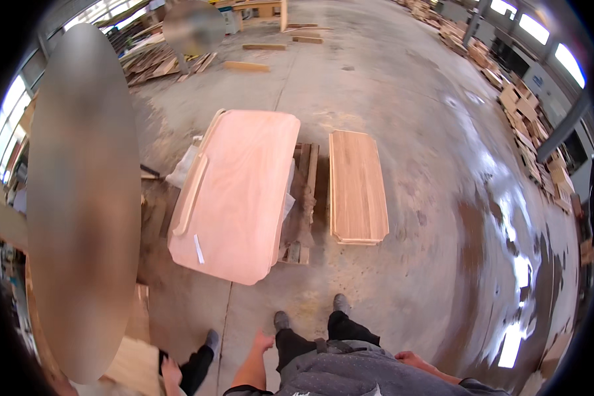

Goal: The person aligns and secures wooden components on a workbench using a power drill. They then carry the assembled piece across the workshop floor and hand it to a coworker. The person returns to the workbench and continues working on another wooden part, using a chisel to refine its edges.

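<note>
Grey shirt (336,369) up close, left hand (263,341) and right hand (411,358) either side, can't tell how open. Pink board (244,178) and brown boards (358,185) lie ahead, apart; I'd step in square before reaching.

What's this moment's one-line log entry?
left hand: nothing seen held; right hand: same; ahead: pinkish panel, white strip on it; right: wooden panels

Head view: left fisheye of a side-by-side pair, sitting on the wearer's head, facing downward and forward. Grey shirt (336,367) is filling the near lower edge; concrete floor (416,152) is stretching away, curving toward the rim. Depth at the blurred left is appearing uncertain.
</note>
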Motion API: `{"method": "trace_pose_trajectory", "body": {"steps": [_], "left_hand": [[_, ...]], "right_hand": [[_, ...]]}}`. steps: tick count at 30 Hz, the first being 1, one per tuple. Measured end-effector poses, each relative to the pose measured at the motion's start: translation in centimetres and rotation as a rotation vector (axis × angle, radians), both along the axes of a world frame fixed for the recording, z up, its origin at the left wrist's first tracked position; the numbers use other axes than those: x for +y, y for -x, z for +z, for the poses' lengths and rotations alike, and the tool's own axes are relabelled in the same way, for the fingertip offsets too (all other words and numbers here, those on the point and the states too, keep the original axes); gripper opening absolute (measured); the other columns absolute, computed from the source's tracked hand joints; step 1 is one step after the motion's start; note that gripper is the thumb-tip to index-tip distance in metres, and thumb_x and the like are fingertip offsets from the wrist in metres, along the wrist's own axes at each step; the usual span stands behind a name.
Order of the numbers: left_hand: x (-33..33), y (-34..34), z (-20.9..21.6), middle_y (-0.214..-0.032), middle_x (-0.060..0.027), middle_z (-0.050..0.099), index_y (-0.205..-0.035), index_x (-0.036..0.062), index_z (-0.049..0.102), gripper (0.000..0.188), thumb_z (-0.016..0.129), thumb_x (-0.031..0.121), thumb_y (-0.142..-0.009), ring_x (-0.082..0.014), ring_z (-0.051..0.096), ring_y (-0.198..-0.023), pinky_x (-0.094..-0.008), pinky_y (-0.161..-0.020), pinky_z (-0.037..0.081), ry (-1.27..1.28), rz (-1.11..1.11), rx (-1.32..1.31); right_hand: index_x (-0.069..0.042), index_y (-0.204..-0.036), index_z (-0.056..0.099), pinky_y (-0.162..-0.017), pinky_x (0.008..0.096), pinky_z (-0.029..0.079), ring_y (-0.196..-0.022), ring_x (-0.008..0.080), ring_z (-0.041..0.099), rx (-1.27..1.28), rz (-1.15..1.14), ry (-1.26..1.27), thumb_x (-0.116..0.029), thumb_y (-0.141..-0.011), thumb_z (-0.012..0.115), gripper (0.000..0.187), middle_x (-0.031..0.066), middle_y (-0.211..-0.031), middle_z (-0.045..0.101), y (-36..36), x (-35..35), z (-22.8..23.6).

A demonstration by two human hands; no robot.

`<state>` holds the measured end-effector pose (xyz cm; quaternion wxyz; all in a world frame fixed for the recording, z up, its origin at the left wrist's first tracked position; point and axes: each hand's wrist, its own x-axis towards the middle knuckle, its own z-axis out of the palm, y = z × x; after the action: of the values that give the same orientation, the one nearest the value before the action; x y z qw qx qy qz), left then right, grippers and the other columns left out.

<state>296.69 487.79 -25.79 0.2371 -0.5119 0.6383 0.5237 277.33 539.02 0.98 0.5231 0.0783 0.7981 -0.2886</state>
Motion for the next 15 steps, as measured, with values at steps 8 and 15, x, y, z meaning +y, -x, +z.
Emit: {"method": "trace_pose_trajectory", "body": {"steps": [8,15], "left_hand": [[5.9,14.2,7.9,-0.145,-0.0294,0.047,-0.155,0.0006,0.023,0.091,0.069,0.032,-0.083,-0.0414,0.050,-0.132,-0.0427,-0.111,0.041,0.323,-0.017,0.257],[10.6,9.4,7.2,-0.129,-0.0225,0.054,-0.157,0.0060,0.019,0.090,0.068,0.027,-0.084,-0.0353,0.055,-0.112,-0.0414,-0.096,0.046,0.193,0.122,0.169]], "right_hand": [[-0.007,-0.086,0.067,-0.066,0.0251,0.047,-0.072,0.0073,0.057,-0.133,0.028,0.224,-0.004,-0.090,0.064,0.005,-0.0037,-0.079,0.065,13.8,2.0,0.0],[-0.007,-0.086,0.067,-0.068,0.0253,0.049,-0.072,0.0087,0.059,-0.286,0.118,0.288,-0.002,-0.087,0.067,0.006,-0.0025,-0.079,0.066,18.2,3.6,-1.0]]}}
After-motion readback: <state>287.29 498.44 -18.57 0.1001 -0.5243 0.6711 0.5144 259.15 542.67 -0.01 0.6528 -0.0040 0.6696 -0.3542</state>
